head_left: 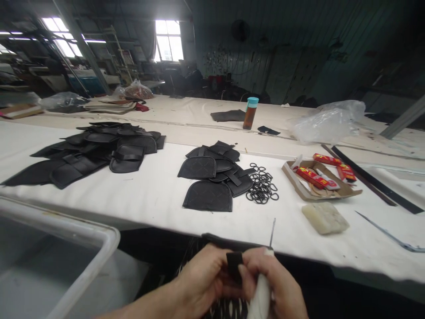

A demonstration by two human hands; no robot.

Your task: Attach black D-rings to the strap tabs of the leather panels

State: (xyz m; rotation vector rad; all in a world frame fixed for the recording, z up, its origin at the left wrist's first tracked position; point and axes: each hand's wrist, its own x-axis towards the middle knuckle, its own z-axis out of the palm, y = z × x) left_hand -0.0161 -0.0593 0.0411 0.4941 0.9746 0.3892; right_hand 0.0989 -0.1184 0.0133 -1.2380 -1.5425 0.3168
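Observation:
Low in the view, at the table's front edge, my left hand point(202, 277) is closed on a black leather piece whose short strap point(234, 263) stands up between my hands. My right hand point(275, 279) is wrapped round the pale handle of an awl point(260, 297), its thin metal tip pointing up and away. The thumb and fingers of that hand also touch the strap. Much of the held piece is hidden by my hands. Beyond them lie a small pile of stitched black leather pieces point(207, 195) and a heap of black metal rings point(262, 188).
A larger pile of black pieces point(83, 164) lies left. To the right are a cardboard tray point(288, 177) with red boxes, a yellowish block point(325, 217) and a thin pointed metal tool point(392, 235). A bottle point(249, 116) stands farther back. A white bin point(109, 239) is at lower left.

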